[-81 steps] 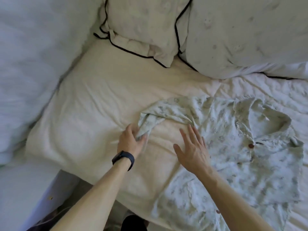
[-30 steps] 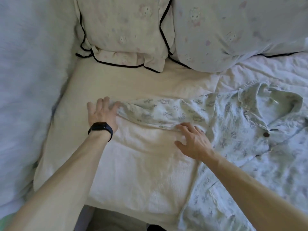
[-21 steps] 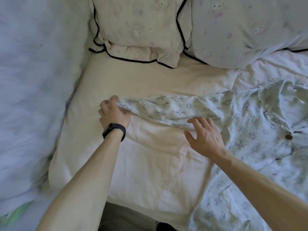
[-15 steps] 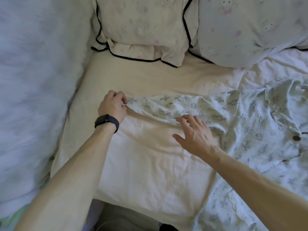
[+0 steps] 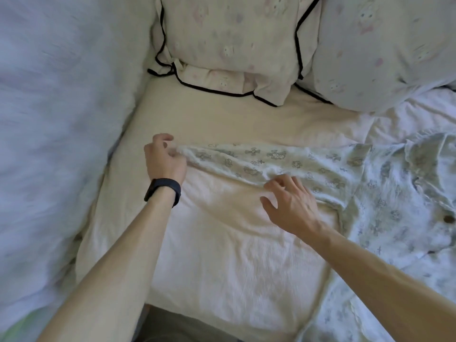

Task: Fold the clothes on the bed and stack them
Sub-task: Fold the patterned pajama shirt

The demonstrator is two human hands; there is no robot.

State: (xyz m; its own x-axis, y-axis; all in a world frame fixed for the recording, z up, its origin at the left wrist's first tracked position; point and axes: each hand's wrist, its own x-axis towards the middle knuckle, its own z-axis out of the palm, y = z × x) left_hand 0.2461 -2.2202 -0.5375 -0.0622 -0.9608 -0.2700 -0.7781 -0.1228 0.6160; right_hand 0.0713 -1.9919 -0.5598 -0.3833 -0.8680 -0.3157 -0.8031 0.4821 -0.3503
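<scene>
The patterned shirt [image 5: 385,213] lay on the right side of the bed, front up, with a brown button [image 5: 448,219] showing and its collar [image 5: 429,151] towards the pillows. Its sleeve [image 5: 266,159] was stretched out flat across the cream sheet [image 5: 222,255]. The sleeve's length ran from side to side in front of me, and the cuff pointed left towards the white blanket [image 5: 61,119].

My left hand [image 5: 164,161], with a black band [image 5: 162,191] on the wrist, was at the cuff end. Its fingers were curled and pinched the edge of the cloth. My right hand [image 5: 292,206] was further along, near where the sleeve met the body of the shirt. Its fingers were bent and their tips were on the sleeve's near edge, but I could not tell whether they gripped the cloth or only pressed it.

Two pillows sat beyond the sleeve, apart from it: a cream one with black trim [image 5: 229,45] and a paler one [image 5: 385,50] beside it.
</scene>
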